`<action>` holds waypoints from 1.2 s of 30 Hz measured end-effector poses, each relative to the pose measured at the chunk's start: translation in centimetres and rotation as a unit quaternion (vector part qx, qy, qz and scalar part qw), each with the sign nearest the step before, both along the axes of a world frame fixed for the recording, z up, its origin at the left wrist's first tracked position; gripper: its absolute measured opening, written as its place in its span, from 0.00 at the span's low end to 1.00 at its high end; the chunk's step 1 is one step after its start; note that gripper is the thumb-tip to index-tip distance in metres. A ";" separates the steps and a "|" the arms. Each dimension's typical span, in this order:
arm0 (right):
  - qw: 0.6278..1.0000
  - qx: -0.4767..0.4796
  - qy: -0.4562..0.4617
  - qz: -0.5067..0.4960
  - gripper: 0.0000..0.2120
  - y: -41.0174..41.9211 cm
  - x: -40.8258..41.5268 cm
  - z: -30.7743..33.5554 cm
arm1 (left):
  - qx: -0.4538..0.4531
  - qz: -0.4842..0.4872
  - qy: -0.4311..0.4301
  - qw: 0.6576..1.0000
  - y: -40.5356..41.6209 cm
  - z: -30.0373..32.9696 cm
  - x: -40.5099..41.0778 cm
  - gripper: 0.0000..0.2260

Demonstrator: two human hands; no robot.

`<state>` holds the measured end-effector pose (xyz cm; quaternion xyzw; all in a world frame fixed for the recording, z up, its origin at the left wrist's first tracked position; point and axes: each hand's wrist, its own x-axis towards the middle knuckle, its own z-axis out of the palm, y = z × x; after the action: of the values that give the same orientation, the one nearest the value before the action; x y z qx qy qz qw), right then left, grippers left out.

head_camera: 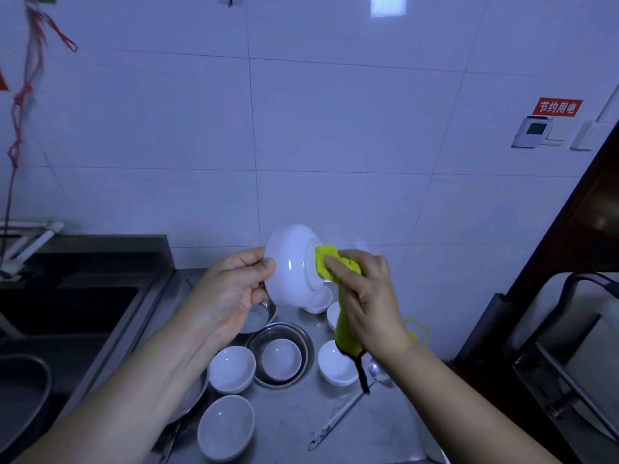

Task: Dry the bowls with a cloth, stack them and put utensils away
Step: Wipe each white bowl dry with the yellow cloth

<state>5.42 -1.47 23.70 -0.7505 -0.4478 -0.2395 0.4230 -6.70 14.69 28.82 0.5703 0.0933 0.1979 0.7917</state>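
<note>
A: Steel counter (294,416), tiled wall. Hands?
B: L hand (231,289) grips white bowl (291,266) by rim, mid-frame; R hand (365,296), at 3 o'clock, pinches yellow cloth (335,262) against bowl's base.

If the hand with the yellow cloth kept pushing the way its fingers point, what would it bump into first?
The right hand points left into the white bowl, pressing the yellow cloth against its underside. So it meets the bowl first, then probably the left hand gripping the rim.

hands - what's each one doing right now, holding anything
Left hand: grip closed on the rim of the white bowl, held up on its side.
Right hand: grip closed on the yellow cloth, pressing it against the bowl's base.
</note>
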 end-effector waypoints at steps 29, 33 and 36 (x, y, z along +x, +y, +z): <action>0.981 0.142 0.130 0.013 0.25 1.9 -5.2 1.1 | -0.270 0.065 -0.061 0.959 -5.6 2.5 0.6 0.08; 0.986 0.131 0.087 -0.049 0.24 2.3 -6.0 0.9 | -0.283 0.050 -0.045 0.957 -6.2 2.2 0.9 0.07; 0.981 0.159 0.113 -0.018 0.24 1.6 -5.2 0.4 | -0.326 0.027 -0.048 0.944 -6.2 1.5 0.8 0.06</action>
<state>0.25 0.08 24.05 -0.7040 -0.3396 -0.2288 0.5803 -5.94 8.53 30.28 0.2684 0.1297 0.2049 0.9323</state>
